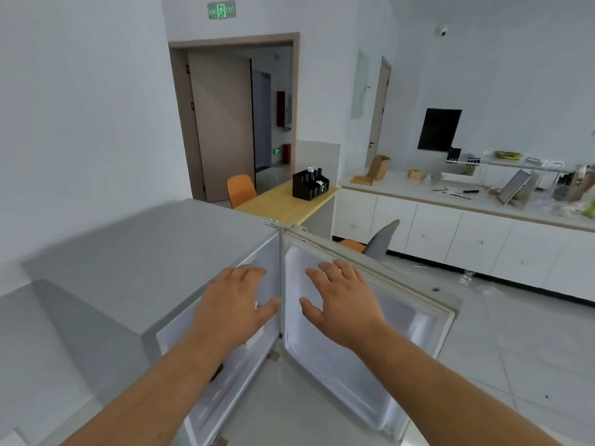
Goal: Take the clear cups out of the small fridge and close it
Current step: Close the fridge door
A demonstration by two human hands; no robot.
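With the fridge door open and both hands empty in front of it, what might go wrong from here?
1. The clear cups are not visible; the left hand hides part of the small grey fridge interior, so reaching is half blind.
2. The right hand hovers by the open white fridge door; pushing it could pinch fingers.

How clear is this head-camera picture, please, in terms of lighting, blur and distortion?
Head view: soft, even light with no harsh glare; the small fridge top carries a faint diagonal shadow. Wide-angle bending tilts the doorway and the counter. The left hand and right hand are fairly sharp, while the counter clutter is smeared.
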